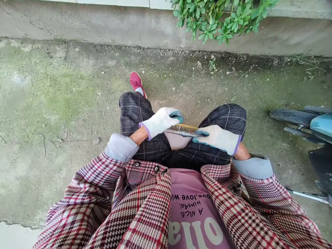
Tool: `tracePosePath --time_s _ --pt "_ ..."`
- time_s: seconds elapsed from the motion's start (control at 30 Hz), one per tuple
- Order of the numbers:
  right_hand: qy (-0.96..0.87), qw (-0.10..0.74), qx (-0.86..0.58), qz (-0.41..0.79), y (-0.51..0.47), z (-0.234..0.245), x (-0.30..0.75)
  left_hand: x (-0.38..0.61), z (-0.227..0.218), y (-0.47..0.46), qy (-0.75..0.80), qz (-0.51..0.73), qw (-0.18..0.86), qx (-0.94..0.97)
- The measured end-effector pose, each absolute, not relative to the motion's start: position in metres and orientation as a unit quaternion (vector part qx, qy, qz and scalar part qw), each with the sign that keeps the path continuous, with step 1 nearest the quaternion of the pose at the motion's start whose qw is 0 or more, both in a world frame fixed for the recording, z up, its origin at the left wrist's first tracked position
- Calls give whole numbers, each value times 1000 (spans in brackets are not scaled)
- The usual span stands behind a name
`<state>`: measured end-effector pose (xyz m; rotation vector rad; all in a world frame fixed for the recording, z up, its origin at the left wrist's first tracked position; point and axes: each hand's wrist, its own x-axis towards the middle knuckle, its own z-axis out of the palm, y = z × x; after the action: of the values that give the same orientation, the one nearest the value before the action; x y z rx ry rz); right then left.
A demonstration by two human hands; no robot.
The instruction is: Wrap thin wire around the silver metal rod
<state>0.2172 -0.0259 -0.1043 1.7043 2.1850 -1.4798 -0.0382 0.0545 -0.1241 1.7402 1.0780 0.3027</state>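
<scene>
Outdoor yard, as evidenced by moss-stained bare ground (pixel 77 100), concrete wall (pixel 90 26), leafy shrub (pixel 223 17) and wheeled vehicle (pixel 321 125).

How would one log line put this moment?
left hand: at yellow rod | right hand: holding grey rod | hands: both gloved | red shoe: on ground

Open ground (pixel 178 86) ahead, knees (pixel 225 119) either side, wall (pixel 103 26) beyond
</scene>
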Motion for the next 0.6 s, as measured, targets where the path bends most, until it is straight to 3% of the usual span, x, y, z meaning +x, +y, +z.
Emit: tracePosePath --time_s 0.13,0.23,0.37,0.47,0.6 --pt "717 61 584 -377 -21 -114 218 -35 -121 49 430 93 439 783" --pt "703 69 624 -334 -15 -120 221 -29 -124 43 431 103 442 780" --pt "679 -23 654 -333 -12 -115 228 -15 -126 31 461 142 554 678" --pt "596 -124 669 -426 -14 -107 231 -5 -125 27 482 181 680 522" --pt "446 -219 665 -558 -16 -99 226 -5 -126 31 481 206 753 398"
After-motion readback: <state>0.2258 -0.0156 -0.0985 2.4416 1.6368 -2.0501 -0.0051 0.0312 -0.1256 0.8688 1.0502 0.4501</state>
